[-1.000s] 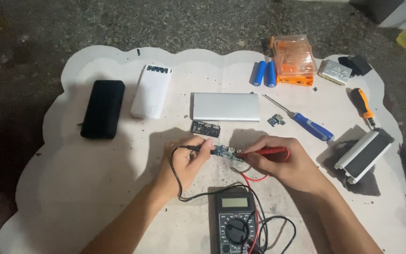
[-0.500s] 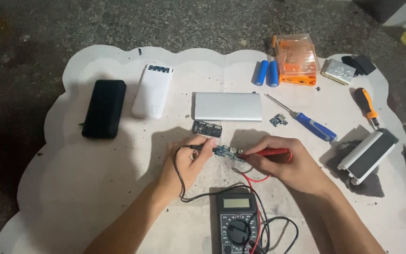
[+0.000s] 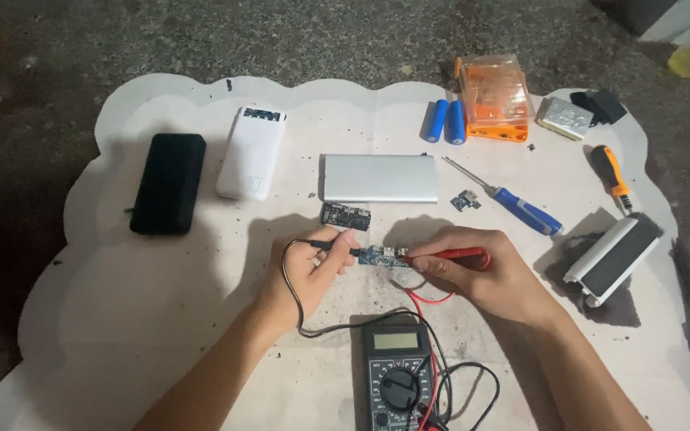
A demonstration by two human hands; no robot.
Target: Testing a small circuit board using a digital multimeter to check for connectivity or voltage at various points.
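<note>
A: Circuit board (image 3: 383, 256), small and blue, sat at the middle of the frame on the white sheet (image 3: 121, 319), between the two hands. I logged the left hand (image 3: 313, 275) as pinched on the black probe (image 3: 333, 247), tip on the board's left end. Right hand (image 3: 473, 267) was closed around the red probe (image 3: 449, 255), tip at the board's right end.

B: Meter?

A: Multimeter (image 3: 397, 375) lay at the bottom centre, just below the board, both leads looping up from it. Couldn't read the display.

B: What did you flag as risk?

A: Board wasn't clamped, only the probe tips touched it, so I judged a bit of sideways pressure could skate it across the paper and lose contact. Tiny pads too; a slipped tip might bridge two points and short them. Red lead curled right under the right wrist, could snag and tug the probe off.

B: Clutter?

A: Second small dark board (image 3: 345, 215) just above the left hand, near enough to get knocked. Silver power bank (image 3: 378, 177) above that, white one (image 3: 251, 152) and black one (image 3: 168, 183) toward the upper left. Blue cells (image 3: 444, 121) and orange box (image 3: 495, 97) upper right, blue screwdriver (image 3: 513, 203) right of centre, well apart from the hands.
</note>
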